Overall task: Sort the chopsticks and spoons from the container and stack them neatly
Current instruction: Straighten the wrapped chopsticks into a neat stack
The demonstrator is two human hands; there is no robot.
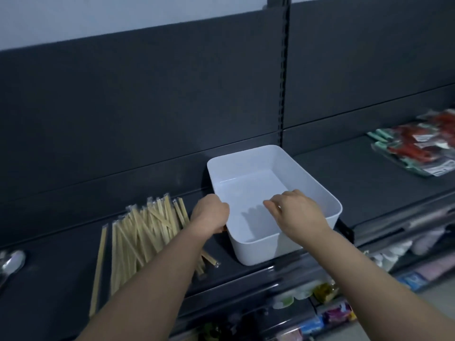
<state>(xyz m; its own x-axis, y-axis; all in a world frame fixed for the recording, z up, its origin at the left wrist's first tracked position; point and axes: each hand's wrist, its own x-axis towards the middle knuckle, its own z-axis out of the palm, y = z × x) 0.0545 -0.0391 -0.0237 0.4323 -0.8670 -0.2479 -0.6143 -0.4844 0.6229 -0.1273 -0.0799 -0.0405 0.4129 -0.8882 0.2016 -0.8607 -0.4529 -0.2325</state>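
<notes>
Your arms (152,279) reach up from the bottom, and both hands are at the white container (258,249) on the dark shelf (357,183). Your left hand (210,214) is pressed close to the container's left wall. Its fingers curl out of sight, so I cannot tell if they hold the rim or only touch it. Your right hand (296,212) hangs over the inside of the container. Its fingers (273,205) are bent down loosely and a little apart, with nothing in them that I can see.

I see nothing inside the container. The chopsticks (138,232) lie in their clear wrappers just to its left, under your left arm. Some lie straight and many cross over each other. A shiny spoon (12,260) lies far to the left, well apart from them. Red and green packets (416,148) sit far off to the right.

So I think the taking-out part is done, and the tidy part is what is left. If you want the container out of the way, hold it on two sides and lift it flat. Mind your left arm, as it could bump the chopsticks and knock them off the edge. Then push the chopsticks together from both sides so they all point the same way, and keep the spoons in their own pile.
</notes>
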